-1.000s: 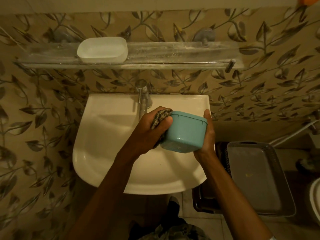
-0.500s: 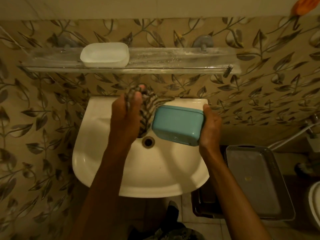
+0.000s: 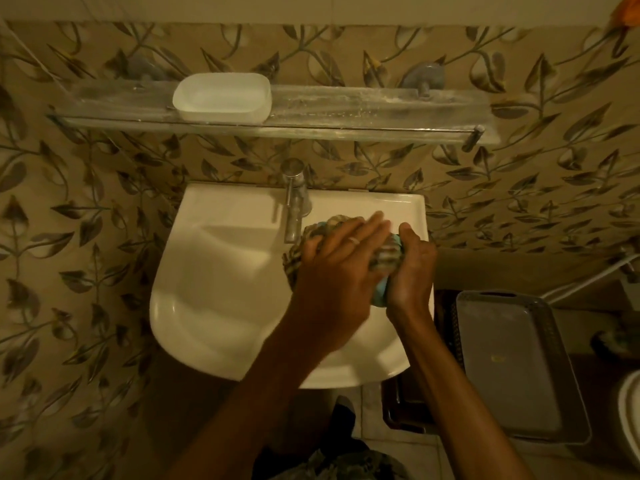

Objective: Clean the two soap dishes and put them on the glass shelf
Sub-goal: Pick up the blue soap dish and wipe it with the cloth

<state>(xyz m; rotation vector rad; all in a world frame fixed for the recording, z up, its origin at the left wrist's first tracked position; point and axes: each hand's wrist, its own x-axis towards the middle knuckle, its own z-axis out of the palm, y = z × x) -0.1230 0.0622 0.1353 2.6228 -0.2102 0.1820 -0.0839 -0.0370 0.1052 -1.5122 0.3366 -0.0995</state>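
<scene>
1. Far left: leaf-pattern wall tiles (image 3: 69,237), nothing task-related there.
2. Glass shelf (image 3: 363,109) runs across the top. White soap dish (image 3: 222,97) sits on its left part, upright. I'd call that one done.
3. Right half of the shelf is bare, room for the second dish.
4. Below: white sink (image 3: 221,289) with a chrome tap (image 3: 293,199) at its back edge.
5. My left hand (image 3: 343,271) is laid flat, fingers spread, pressing a striped cloth (image 3: 311,233) onto the dish. It isn't clenched; palm and fingers pin the cloth down.
6. Blue soap dish (image 3: 381,296) is over the right side of the basin, nearly hidden. Only a sliver shows between the hands.
7. My right hand (image 3: 414,268) is wrapped round the dish's right end, gripping it for the wipe.
8. Right of the sink, lower down: grey tray (image 3: 512,368), not in play.
9. Progress, my read: about halfway or a bit past. One dish shelved, the second mid-wipe, then it goes on the shelf.
10. Versus half a second back: the blue dish was in plain sight then, with the cloth hand lifted up beside it. Now that hand and the cloth cover it. Dish and both hands also sit further right, by the basin's right rim.
</scene>
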